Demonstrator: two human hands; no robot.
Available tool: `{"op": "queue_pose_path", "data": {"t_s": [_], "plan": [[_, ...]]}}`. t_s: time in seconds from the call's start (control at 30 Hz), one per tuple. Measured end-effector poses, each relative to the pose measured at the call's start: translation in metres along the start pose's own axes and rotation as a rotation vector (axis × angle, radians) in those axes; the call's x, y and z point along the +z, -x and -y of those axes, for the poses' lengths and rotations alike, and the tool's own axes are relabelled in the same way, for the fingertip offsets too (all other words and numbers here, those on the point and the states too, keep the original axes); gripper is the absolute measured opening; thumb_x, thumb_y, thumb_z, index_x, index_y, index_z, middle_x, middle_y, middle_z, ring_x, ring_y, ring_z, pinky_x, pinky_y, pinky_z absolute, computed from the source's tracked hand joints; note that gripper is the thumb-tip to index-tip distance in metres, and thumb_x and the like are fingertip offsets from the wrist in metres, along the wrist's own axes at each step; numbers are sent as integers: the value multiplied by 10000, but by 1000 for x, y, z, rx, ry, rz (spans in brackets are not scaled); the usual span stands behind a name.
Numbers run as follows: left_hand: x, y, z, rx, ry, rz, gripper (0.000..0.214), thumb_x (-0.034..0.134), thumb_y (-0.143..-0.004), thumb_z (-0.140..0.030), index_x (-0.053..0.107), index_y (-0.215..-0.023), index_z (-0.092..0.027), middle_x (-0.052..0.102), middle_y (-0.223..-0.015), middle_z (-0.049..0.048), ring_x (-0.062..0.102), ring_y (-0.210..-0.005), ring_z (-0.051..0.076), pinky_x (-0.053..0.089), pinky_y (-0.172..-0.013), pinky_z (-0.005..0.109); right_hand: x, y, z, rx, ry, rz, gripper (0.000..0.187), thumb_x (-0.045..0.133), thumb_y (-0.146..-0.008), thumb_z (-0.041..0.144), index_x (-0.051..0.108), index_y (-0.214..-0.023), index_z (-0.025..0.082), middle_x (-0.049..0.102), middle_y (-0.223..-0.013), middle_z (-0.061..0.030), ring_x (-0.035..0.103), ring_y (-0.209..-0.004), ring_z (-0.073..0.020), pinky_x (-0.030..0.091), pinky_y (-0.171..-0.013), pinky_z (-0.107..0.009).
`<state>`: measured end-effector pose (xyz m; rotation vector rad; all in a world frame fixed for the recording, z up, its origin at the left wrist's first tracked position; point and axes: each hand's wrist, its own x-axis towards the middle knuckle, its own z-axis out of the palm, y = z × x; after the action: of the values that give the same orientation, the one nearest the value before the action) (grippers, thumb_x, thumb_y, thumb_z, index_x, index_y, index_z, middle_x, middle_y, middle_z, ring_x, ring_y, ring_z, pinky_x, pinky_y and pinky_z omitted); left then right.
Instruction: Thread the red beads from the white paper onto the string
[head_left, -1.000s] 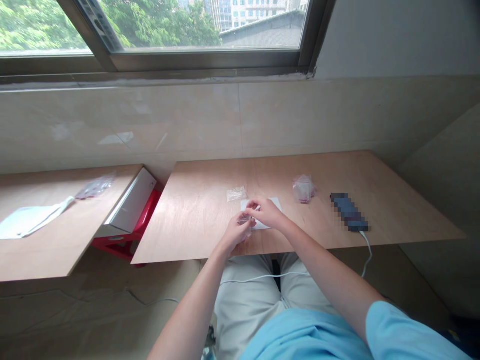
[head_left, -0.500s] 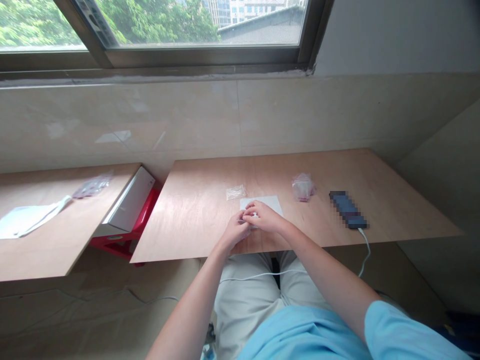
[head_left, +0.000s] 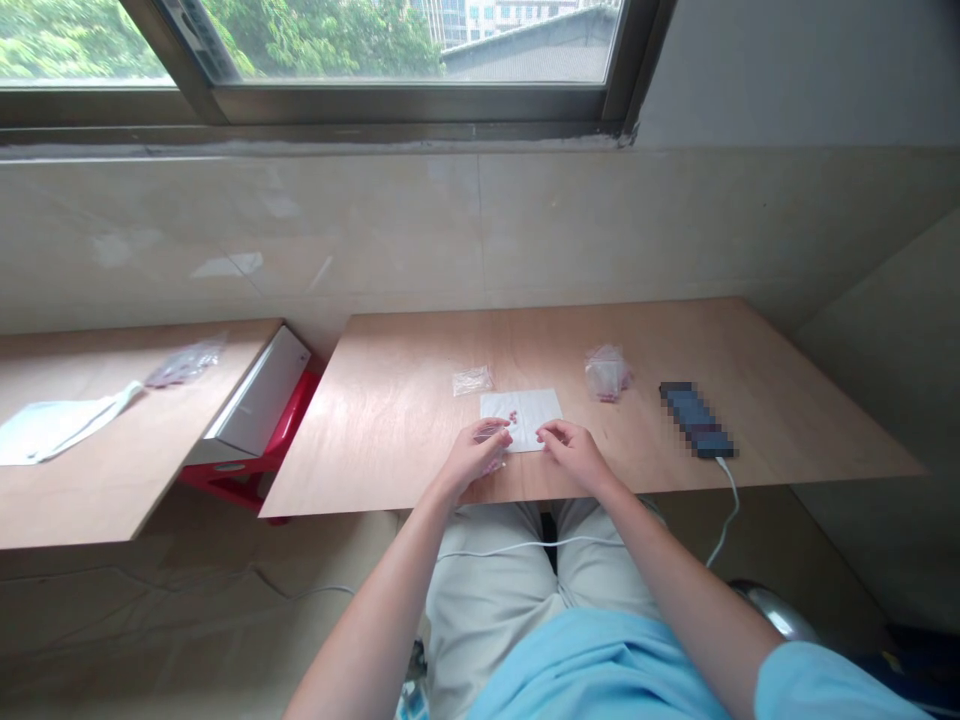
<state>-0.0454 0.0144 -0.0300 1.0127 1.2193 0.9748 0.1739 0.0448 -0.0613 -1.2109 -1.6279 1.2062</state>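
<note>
Can see a few small dark red pieces (head_left: 513, 417) in a loose cluster on a white sheet (head_left: 536, 405), left of its middle (too tiny here to make out their exact shape). Stand out sharply against the plain, smooth white, some almost touching. Can see the left hand (head_left: 472, 452) at the sheet's lower left corner, half curled, with thumb bent toward fingers, around a clear plastic bag (head_left: 495, 465). Looks thin, glossy and crinkled, tinged pink-red low down, but partly hidden by the hand, so cannot tell its full contents. Can see the right hand (head_left: 576, 452) at the sheet's lower right corner, with thumb and forefinger drawn close together; cannot tell of anything pinched between. Can make out beyond the sheet a flat clear packet (head_left: 472, 380), faintly streaked, and to the right a bunched clear packet (head_left: 606, 374), pink-red along the lower edge. Can spot farther right a dark phone (head_left: 697, 422), blurred into blocks, with a white cable (head_left: 731, 500) trailing over the near edge of the pale wooden table (head_left: 390, 420).
</note>
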Motion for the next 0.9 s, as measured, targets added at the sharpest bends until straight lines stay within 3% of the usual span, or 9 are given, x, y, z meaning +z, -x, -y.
{"op": "queue_pose_path", "data": {"t_s": [0.17, 0.33, 0.47, 0.67, 0.9], "plan": [[2, 3, -5, -33, 29, -7, 458, 726, -807, -510, 697, -1123, -179, 713, -992, 111, 647, -741, 148, 493, -580, 227, -1, 8, -20, 56, -36, -71, 363, 550, -903, 533, 653, -884, 186, 673, -755, -39, 597, -613, -170, 457, -556, -263], [3, 7, -10, -47, 137, -21, 515, 688, -821, -583, 704, -1138, -176, 694, -1196, 166, 674, -1000, 242, 528, -650, 255, -1, 12, -13, -62, 144, -68, 507, 447, -971, 543, 581, -617, 206, 591, -598, -25, 558, -585, -168, 464, -642, -285], [4, 8, -15, -80, 186, -29, 566, 675, -821, -616, 687, -1182, -180, 659, -1298, 180, 665, -1082, 284, 549, -714, 305, 0, 15, -10, -127, 200, -41, 573, 400, -998, 511, 529, -526, 213, 570, -560, -26, 540, -557, -163, 456, -672, -292], [19, 10, -24, 27, 306, 9, 541, 642, -880, -565, 679, -1232, -157, 599, -1391, 189, 598, -1234, 306, 492, -978, 421, 0, 14, -10, -34, 170, -66, 539, 453, -946, 465, 475, -468, 217, 513, -491, -12, 491, -505, -164, 413, -578, -287], [52, 19, -35, 46, 326, 113, 535, 555, -934, -570, 687, -1237, -149, 609, -1382, 181, 573, -1275, 333, 394, -1098, 499, -14, 4, -1, 119, 33, -35, 519, 450, -893, 382, 459, -399, 220, 456, -389, 3, 482, -433, -159, 410, -526, -274]]}}
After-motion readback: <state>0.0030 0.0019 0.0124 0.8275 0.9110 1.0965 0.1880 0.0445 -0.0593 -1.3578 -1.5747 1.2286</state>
